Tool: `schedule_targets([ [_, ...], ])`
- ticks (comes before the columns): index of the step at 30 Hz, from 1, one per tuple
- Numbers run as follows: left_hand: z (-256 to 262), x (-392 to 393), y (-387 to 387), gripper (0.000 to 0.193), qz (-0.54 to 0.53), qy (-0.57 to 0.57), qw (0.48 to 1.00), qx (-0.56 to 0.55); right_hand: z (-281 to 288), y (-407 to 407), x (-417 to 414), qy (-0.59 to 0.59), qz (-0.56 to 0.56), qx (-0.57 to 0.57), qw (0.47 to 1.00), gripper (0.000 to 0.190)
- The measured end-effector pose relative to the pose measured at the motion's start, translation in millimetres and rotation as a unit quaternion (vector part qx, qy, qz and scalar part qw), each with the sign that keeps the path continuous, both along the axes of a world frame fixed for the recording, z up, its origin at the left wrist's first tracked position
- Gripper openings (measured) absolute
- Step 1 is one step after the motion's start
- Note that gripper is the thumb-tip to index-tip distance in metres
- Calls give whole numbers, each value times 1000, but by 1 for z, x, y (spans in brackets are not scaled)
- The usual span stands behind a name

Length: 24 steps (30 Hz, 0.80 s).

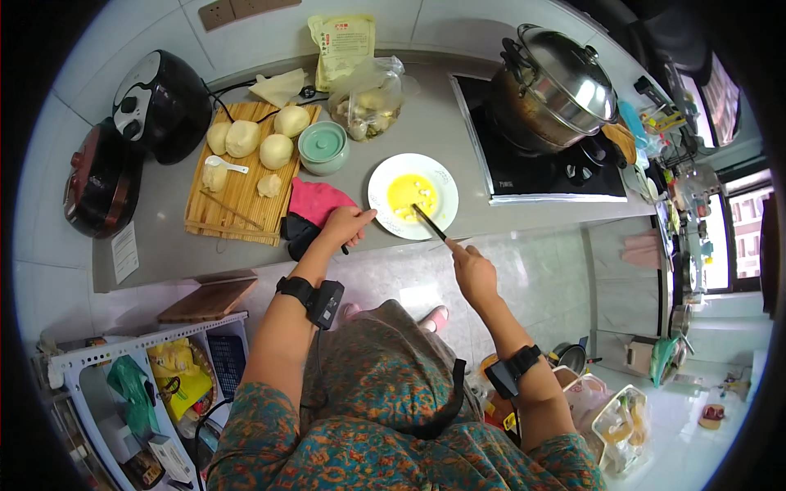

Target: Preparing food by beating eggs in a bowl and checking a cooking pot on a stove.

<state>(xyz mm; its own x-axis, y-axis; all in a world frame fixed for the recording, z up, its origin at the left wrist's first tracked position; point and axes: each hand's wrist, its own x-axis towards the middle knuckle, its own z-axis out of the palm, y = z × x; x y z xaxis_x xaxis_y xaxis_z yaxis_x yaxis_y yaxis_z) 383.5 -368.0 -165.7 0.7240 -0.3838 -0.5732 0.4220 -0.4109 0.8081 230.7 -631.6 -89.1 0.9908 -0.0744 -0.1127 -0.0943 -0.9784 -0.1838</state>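
My right hand (pixel 475 274) grips dark chopsticks (pixel 431 223) by their near end. Their tips dip into yellow liquid (pixel 402 195) with small white bits, which looks like beaten egg. It lies in a white plate (pixel 382 178) with a faint printed rim, close to the counter's front edge. My left hand (pixel 347 227) is just left of the plate, thumb pointing towards the rim and fingers curled. Under and beside it lie a pink cloth (pixel 316 199) and a black object (pixel 301 236); whether the fingers hold part of the black object is hidden.
Dough balls (pixel 243 139) and a white spoon (pixel 228 164) rest on a bamboo mat (pixel 245 212). Behind the plate are a lidded green jar (pixel 323 147) and a filled plastic bag (pixel 368 101). A steamer pot (pixel 546 92) stands on the black cooktop (pixel 522 175). Two appliances occupy the left end.
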Motion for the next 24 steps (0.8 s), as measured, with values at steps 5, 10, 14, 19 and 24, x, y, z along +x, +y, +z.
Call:
schedule_targets([
  [5,-2,2,-1,52,28,-12,999,24,-5,9,1,-51,-73,22,996,39],
  [10,-3,3,-4,50,21,2,1000,14,-23,9,7,-45,-61,81,994,34],
  [14,-6,3,0,53,35,14,999,11,-15,14,11,-52,-56,77,994,38],
  [19,-2,6,-2,52,32,37,999,4,-17,7,18,-50,-42,96,993,39],
  [24,3,6,-1,48,36,52,998,1,-12,5,20,-72,-10,93,993,42],
])
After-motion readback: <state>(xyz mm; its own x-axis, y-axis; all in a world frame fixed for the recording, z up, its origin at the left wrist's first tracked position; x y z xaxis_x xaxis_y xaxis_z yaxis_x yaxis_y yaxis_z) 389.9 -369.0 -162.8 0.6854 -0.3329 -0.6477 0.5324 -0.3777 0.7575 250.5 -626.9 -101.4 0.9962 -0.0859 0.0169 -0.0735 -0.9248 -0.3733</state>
